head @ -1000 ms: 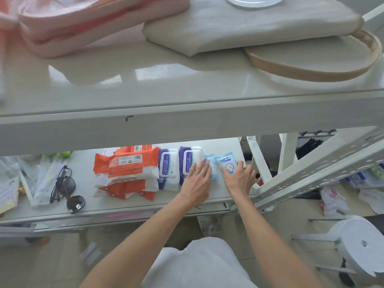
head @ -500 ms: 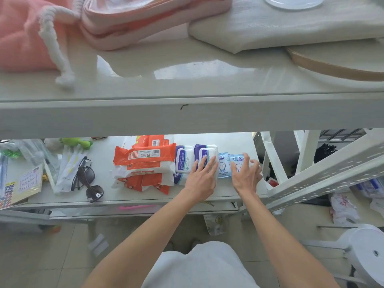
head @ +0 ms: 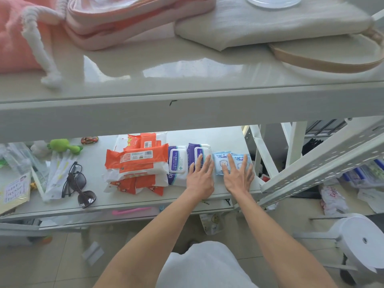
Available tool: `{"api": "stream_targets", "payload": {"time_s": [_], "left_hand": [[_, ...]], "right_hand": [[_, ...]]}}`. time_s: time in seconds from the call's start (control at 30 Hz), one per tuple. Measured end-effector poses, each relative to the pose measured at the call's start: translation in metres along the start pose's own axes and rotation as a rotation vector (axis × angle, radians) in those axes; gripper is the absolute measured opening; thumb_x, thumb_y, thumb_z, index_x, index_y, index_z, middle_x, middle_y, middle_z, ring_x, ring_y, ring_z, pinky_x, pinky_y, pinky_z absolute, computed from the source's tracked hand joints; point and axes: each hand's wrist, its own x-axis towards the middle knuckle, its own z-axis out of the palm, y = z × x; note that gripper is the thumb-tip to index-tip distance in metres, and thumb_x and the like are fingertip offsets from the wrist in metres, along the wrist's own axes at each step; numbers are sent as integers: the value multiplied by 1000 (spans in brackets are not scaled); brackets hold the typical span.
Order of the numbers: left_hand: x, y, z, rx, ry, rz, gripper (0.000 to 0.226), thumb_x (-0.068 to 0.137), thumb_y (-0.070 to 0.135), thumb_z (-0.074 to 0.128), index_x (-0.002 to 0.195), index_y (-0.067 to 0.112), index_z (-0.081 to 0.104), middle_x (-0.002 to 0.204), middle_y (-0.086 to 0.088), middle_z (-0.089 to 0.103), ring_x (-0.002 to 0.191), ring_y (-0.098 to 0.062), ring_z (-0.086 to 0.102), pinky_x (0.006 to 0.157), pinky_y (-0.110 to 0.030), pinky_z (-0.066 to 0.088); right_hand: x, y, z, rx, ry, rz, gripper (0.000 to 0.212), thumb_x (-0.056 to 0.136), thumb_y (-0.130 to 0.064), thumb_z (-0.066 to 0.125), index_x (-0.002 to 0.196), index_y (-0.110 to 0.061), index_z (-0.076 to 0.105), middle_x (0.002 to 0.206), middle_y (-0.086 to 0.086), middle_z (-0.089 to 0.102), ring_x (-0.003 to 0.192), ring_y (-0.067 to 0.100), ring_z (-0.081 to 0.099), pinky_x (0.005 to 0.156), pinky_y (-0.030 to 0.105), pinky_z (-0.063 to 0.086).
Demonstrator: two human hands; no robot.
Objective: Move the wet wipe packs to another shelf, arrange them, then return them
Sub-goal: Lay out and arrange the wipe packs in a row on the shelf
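Pressing both palms flat on the lower shelf (head: 145, 201), the person is lining up the wet wipe packs in a row along its front. The left hand (head: 200, 177) is lying open, fingers spread, on the right-hand one of two purple-and-white packs (head: 176, 163), and the right hand (head: 239, 176) is lying just as open over two small blue packs (head: 223, 161) sitting side by side at the shelf's right end. Neither hand is closing a grip on anything; the fingers are only resting on top and nudging. To the left, a stack of orange packs (head: 137, 163) is touching the purple ones, a little crooked and piled unevenly. Sunglasses (head: 80, 183) and a green toy (head: 62, 145) are lying well apart from the row, further left. The upper shelf (head: 187, 80) is carrying pink cloth and a beige cushion but no packs.

This looks like the arranging step. Next, I would guess, the orange pile needs squaring, or the packs need gathering for carrying; that is calling for curling the fingers around a pack's edges rather than pushing down.
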Motion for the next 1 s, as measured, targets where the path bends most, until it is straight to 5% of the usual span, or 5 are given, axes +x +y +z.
{"api": "stream_targets", "payload": {"time_s": [0.4, 0.57, 0.77, 0.87, 1.0], "left_hand": [[2, 17, 10, 107, -26, 148, 70, 103, 28, 32, 164, 21, 0, 173, 2, -4, 156, -24, -19, 118, -54, -23], [-9, 10, -11, -56, 15, 197, 67, 100, 24, 40, 162, 16, 18, 172, -1, 8, 159, -27, -9, 125, -51, -9], [-39, -85, -64, -268, 439, 16, 58, 86, 8, 59, 144, 12, 53, 157, -8, 44, 156, -28, 22, 126, -49, 18], [-54, -165, -82, -184, 349, -208, 80, 84, 42, 70, 153, 20, 38, 165, -5, 31, 157, -28, 14, 124, -55, 13], [-70, -230, -79, -143, 101, -207, 115, 70, 68, 77, 161, 30, 18, 167, -2, 20, 156, -26, 13, 121, -62, 9]], "right_hand": [[19, 16, -14, 65, 24, -54, 53, 111, -22, 32, 163, -23, 24, 172, 11, 12, 159, 32, 8, 128, 48, 13], [19, 4, -24, 8, 48, -40, 53, 110, -30, 31, 163, -25, 25, 172, 8, 14, 159, 31, 8, 124, 58, 10], [-7, -82, -32, 269, 290, -259, 42, 93, -6, 60, 135, -8, 61, 140, 19, 56, 127, 41, 52, 101, 54, 46], [-36, -141, -21, 327, 172, -480, 39, 88, -1, 65, 126, -7, 65, 124, 15, 62, 115, 34, 59, 101, 42, 49], [-66, -203, -8, 182, -51, -589, 64, 83, -19, 67, 145, -16, 52, 149, 14, 48, 136, 34, 46, 112, 50, 42]]}}
